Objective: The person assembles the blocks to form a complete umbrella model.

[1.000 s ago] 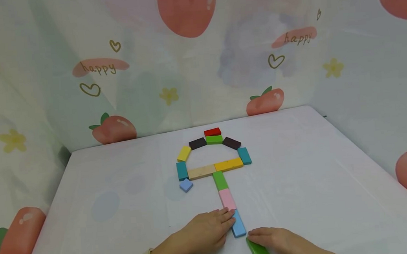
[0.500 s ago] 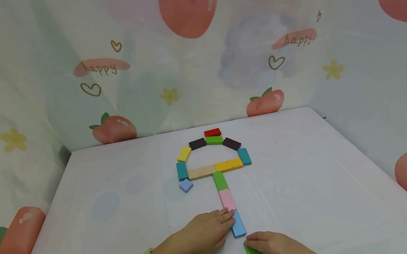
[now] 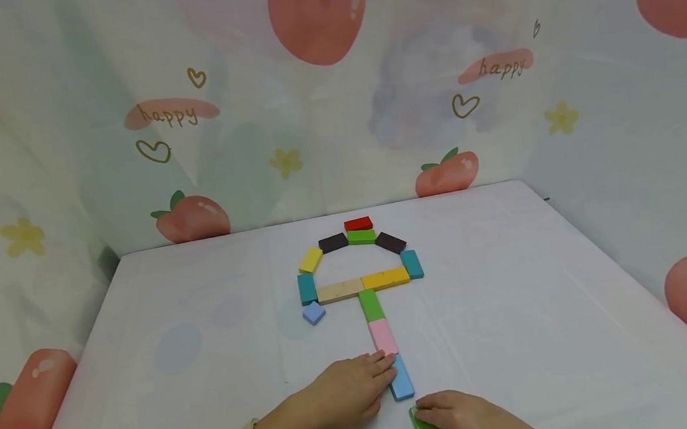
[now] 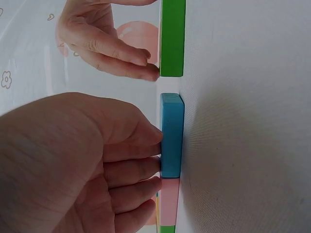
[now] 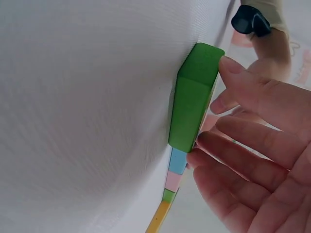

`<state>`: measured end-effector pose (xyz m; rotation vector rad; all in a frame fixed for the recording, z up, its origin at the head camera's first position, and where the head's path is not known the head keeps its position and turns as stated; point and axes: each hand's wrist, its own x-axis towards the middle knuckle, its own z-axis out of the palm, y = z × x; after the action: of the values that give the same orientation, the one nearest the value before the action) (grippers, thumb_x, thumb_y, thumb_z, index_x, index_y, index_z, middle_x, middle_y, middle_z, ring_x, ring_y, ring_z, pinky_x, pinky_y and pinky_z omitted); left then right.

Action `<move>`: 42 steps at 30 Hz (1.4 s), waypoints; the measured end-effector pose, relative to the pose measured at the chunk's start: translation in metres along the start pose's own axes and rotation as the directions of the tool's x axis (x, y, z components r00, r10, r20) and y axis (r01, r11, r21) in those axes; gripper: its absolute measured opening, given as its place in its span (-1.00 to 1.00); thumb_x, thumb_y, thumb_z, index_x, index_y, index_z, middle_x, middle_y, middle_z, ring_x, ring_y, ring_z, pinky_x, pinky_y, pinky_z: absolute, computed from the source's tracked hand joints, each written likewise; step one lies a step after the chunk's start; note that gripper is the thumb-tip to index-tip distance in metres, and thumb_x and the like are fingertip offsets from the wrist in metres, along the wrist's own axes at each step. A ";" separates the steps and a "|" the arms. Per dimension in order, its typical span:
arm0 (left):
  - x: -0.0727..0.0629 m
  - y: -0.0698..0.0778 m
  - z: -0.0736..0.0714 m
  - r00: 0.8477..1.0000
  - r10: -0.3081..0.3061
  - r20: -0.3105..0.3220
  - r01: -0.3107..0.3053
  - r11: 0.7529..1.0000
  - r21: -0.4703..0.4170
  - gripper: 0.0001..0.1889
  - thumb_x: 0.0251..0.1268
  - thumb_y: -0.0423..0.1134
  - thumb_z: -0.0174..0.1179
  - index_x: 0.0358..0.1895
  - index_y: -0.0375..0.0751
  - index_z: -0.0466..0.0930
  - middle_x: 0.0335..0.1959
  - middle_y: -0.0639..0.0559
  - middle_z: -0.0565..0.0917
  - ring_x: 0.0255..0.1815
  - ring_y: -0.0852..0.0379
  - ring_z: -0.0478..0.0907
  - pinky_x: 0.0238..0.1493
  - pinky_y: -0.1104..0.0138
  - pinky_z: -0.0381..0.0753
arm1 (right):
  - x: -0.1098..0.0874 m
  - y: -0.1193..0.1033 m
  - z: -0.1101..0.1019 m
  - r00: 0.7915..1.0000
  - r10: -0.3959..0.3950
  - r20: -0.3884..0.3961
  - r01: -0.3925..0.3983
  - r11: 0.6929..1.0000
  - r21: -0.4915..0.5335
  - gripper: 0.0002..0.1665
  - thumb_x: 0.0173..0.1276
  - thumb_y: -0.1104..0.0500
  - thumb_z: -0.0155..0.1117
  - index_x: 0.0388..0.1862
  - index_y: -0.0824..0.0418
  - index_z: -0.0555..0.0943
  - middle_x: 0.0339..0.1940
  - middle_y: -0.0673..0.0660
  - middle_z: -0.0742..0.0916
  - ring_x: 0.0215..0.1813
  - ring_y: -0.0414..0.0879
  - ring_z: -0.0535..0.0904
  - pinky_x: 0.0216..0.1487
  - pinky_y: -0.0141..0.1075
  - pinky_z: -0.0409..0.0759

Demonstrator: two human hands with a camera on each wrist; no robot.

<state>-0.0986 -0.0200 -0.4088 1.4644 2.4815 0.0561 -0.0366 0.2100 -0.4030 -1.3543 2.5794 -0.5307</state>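
Left of centre in the head view, my left hand (image 3: 347, 394) rests its fingertips on the light blue block (image 3: 401, 378), fingers extended. Its thumb also touches that block's upper face in the left wrist view. My right hand (image 3: 468, 415) holds a long green block (image 3: 429, 428) flat on the table, thumb at the near end (image 5: 209, 60) and fingertips by the far end. A small gap separates the green block from the light blue one. Beyond, a pink block (image 3: 383, 336) and a shorter green block (image 3: 371, 305) continue the line.
A natural wood block (image 3: 340, 290) and an orange-yellow block (image 3: 386, 278) form a crossbar. Several coloured blocks arch above it, with a red block (image 3: 359, 224) outermost. A small blue block (image 3: 314, 313) lies at lower left. A printed cloth (image 3: 325, 123) hangs behind the table (image 3: 534, 294).
My right hand has slid the long green block slightly left and toward me, mostly during the first half second. My left hand stays on the light blue block.
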 end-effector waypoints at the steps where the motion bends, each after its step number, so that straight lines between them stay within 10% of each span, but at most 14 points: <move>1: 0.000 0.000 0.000 1.000 -0.001 0.000 0.001 1.000 -0.001 -0.52 0.38 -0.11 -0.01 0.33 -0.12 0.29 0.35 0.11 0.26 0.35 0.26 0.12 0.24 0.41 0.20 | 0.000 0.000 0.000 1.000 -0.010 -0.005 0.010 1.000 -0.010 -0.33 0.29 -0.24 0.09 -0.03 0.34 0.58 -0.03 0.12 0.62 0.01 -0.12 0.52 -0.13 -0.36 0.58; 42: 0.000 -0.001 0.001 1.000 0.000 0.002 0.000 1.000 0.023 -0.51 0.37 -0.11 -0.02 0.33 -0.12 0.29 0.36 0.10 0.25 0.36 0.25 0.11 0.26 0.41 0.17 | 0.016 -0.004 0.007 0.993 -0.033 -0.113 0.040 0.998 0.058 -0.58 0.24 0.01 0.27 -0.09 0.31 0.59 -0.09 0.12 0.62 -0.05 -0.13 0.52 -0.13 -0.35 0.57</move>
<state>-0.0989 -0.0205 -0.4098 1.4731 2.4880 0.0263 -0.0404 0.1929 -0.4075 -1.3919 2.6079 -0.7035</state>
